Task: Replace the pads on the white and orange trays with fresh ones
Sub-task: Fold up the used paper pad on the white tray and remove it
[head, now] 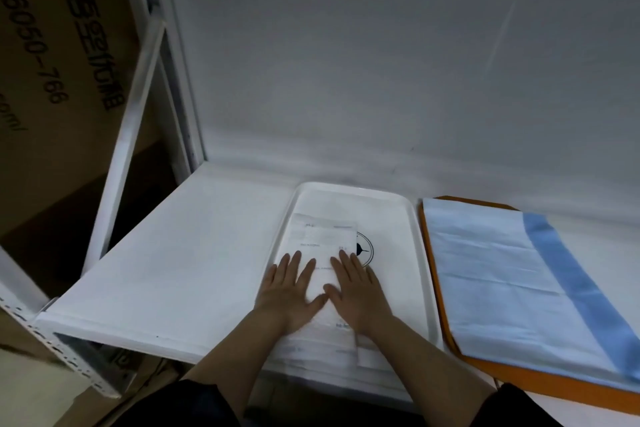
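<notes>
A white shelf (180,253) carries the white tray (398,205) and orange tray (429,253); both hands, left hand (289,291) and right hand (358,291), lie flat with straight fingers on a folded white pad (322,239). A cardboard box (62,63) stands at left.

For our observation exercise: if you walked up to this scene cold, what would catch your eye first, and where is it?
First, the two hands pressed flat side by side, the left hand and right hand, on a folded white pad in the white tray at centre. Next, the orange tray to the right, covered by a light blue pad with a darker blue band. At far left leans a cardboard box with dark print.
</notes>
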The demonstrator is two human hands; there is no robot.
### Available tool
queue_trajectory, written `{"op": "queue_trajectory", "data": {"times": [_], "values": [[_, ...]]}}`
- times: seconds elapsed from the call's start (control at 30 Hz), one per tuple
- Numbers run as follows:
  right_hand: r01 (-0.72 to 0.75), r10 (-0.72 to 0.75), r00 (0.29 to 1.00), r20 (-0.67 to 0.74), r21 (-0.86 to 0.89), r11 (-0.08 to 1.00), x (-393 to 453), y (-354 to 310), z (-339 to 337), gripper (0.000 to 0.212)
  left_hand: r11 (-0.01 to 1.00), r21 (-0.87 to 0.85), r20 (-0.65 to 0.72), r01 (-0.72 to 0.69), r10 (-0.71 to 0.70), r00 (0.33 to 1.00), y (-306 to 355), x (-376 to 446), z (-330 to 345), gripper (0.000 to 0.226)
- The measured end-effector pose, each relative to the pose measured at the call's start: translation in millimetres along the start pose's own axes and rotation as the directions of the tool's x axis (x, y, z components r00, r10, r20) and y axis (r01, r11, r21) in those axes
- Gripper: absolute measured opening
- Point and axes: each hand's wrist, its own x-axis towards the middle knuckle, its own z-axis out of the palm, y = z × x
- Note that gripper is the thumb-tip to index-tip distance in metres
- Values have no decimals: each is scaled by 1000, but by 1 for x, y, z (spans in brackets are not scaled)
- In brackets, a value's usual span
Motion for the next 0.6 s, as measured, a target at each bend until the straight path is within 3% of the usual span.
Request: {"op": "queue_trajectory", "data": {"times": [0.07, 0.13, 0.37, 0.6], "values": [[14, -13, 999, 52, -14, 1000, -10, 4, -7, 71, 999, 17, 23, 36, -36, 999, 6, -3, -4, 75], [40, -38, 995, 89, -24, 999, -18, 5, -15, 58, 999, 22, 24, 43, -44, 999, 9, -11, -8, 71], [124, -111, 983, 147, -82, 989, -52, -12, -31, 50, 999, -20, 24, -50, 51, 998, 6, -58, -25, 62], [141, -160, 964, 211, 102, 985, -89, -35, -40, 49, 992, -18, -25, -127, 127, 992, -4, -101, -27, 59]]}}
